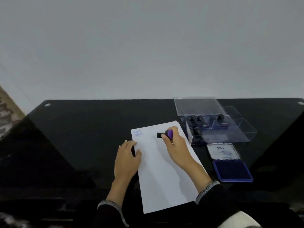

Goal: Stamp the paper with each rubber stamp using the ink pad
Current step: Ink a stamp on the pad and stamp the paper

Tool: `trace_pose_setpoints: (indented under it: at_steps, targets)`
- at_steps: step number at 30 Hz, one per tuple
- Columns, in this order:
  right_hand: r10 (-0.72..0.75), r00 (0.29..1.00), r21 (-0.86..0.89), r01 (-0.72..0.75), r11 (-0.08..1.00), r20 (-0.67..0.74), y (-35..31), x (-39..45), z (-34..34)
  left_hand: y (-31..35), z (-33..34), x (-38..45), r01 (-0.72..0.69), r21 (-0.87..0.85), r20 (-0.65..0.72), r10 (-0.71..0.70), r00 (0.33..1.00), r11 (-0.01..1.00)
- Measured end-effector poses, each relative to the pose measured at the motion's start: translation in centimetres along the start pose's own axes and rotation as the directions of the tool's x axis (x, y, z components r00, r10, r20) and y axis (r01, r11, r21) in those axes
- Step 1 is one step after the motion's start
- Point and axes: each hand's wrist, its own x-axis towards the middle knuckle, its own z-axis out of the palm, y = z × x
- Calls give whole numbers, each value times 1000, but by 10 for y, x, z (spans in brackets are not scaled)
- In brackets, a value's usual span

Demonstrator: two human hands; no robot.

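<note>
Bare table (74, 137) left of paper (162, 178)

Dim, soft blur, wide-angle edge warp

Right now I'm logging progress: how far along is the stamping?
Early. Two blue imprints sit at the paper's top left corner. The right hand holds a purple-handled stamp near the top of the sheet, the left hand steadying its edge. Several stamps remain in the clear box.
</note>
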Motion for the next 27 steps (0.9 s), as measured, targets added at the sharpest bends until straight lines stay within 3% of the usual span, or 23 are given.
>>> trace_pose_setpoints:
  at_steps: [9,27]
  targets:
    - [-19,976,-178,59,982,217,-9,59,56,-4,2,3,1,-28,-54,-2,999,1000]
    - [-36,947,-342,151,927,320,0,77,84,-6,5,6,-41,22,-86,43,995,999]
